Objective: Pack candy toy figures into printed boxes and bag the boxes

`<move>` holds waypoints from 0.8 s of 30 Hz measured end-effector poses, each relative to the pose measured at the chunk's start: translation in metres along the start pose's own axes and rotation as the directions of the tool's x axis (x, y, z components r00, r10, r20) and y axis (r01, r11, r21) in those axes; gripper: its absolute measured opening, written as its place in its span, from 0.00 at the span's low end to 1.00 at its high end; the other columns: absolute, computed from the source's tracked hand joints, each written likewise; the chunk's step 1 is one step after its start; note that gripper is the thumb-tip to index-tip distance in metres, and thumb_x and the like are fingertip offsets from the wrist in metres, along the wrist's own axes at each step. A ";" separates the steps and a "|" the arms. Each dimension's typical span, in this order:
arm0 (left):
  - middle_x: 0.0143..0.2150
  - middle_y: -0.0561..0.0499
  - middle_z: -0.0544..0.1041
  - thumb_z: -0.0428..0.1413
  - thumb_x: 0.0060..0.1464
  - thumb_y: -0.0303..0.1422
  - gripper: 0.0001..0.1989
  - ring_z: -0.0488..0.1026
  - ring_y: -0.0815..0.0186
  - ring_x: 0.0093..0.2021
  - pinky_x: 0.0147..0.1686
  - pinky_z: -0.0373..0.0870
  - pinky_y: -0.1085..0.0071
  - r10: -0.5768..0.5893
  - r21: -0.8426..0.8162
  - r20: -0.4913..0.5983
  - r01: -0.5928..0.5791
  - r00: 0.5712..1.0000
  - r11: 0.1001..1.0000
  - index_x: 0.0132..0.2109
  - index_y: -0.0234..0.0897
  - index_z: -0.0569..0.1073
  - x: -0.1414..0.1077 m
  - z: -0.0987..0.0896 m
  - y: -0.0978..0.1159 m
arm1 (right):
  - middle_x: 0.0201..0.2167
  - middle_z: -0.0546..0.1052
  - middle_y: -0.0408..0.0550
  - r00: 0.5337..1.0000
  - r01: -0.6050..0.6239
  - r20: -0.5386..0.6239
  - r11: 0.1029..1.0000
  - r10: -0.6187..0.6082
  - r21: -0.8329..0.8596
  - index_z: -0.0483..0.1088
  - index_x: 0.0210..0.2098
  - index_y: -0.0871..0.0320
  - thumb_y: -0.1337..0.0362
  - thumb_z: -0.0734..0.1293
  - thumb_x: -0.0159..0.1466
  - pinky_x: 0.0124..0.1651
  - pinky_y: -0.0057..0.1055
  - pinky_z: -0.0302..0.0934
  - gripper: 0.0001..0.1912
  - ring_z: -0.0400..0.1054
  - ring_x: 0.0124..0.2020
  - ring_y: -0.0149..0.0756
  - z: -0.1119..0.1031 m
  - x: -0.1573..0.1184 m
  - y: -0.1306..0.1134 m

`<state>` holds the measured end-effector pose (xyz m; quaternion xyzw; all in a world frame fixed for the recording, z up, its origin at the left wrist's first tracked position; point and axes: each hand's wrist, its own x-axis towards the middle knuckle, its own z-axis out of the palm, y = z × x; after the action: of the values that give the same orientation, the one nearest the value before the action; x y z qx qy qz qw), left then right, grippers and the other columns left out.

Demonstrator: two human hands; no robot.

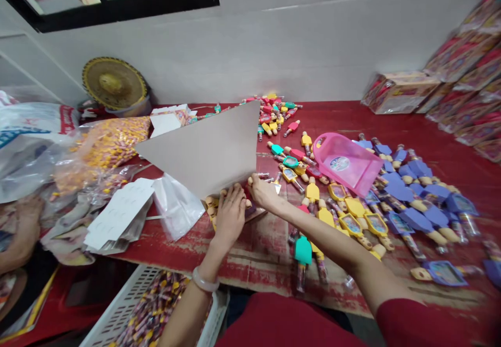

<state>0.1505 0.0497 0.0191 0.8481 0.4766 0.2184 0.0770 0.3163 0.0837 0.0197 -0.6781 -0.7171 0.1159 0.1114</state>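
Observation:
A large grey cardboard panel (211, 151) stands tilted up at the middle of the table, the raised flap of a box. My left hand (231, 208) lies over small toys with tan heads (211, 208) at the panel's lower edge, its fingers spread on them. Close by on the right, my right hand (261, 190) is closed at the panel's lower right corner; what its fingers pinch is too small to make out. Yellow, green and red toys (312, 193) lie to the right of my hands.
A pink scoop (346, 164) and purple toys (418, 201) are at the right. White cards (121, 211) and a bag of yellow pieces (113, 141) lie left. A white basket (117, 289) stands below the front edge. Another person's arm (19, 232) is far left.

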 end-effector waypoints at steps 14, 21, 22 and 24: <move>0.46 0.39 0.82 0.50 0.67 0.30 0.13 0.79 0.56 0.47 0.47 0.73 0.65 -0.005 0.042 0.295 -0.007 0.955 0.999 0.54 0.32 0.73 0.089 -0.011 0.037 | 0.63 0.68 0.62 0.979 0.195 -0.061 0.981 -0.196 -0.017 0.62 0.66 0.60 0.77 0.60 0.63 0.62 0.48 0.57 0.32 0.61 0.63 0.49 -0.017 -0.039 0.124; 0.47 0.40 0.82 0.51 0.67 0.31 0.12 0.79 0.58 0.49 0.47 0.70 0.68 -0.025 0.072 0.345 0.001 0.938 0.997 0.53 0.34 0.73 0.098 -0.016 0.033 | 0.61 0.70 0.62 0.896 0.323 0.380 0.925 -0.231 -0.200 0.75 0.51 0.58 0.79 0.61 0.60 0.62 0.60 0.53 0.23 0.54 0.68 0.56 0.017 -0.076 0.204; 0.47 0.40 0.82 0.50 0.68 0.32 0.12 0.79 0.58 0.49 0.48 0.70 0.68 -0.043 0.093 0.344 0.012 0.938 0.996 0.54 0.34 0.73 0.098 -0.016 0.034 | 0.60 0.71 0.63 0.885 0.329 0.400 0.927 -0.237 -0.179 0.75 0.50 0.59 0.79 0.62 0.59 0.61 0.56 0.55 0.23 0.55 0.68 0.54 0.015 -0.077 0.204; 0.48 0.40 0.82 0.50 0.68 0.32 0.13 0.79 0.58 0.50 0.49 0.70 0.68 -0.077 0.132 0.340 0.033 0.937 0.991 0.54 0.33 0.74 0.097 -0.017 0.037 | 0.55 0.74 0.65 0.874 0.316 0.431 0.936 -0.223 -0.156 0.74 0.48 0.62 0.79 0.65 0.57 0.58 0.48 0.59 0.20 0.64 0.62 0.52 0.004 -0.078 0.202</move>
<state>0.2153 0.1105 0.0753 0.8626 0.4920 0.0344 0.1125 0.5111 0.0165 -0.0483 -0.5400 -0.8207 0.1569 -0.1015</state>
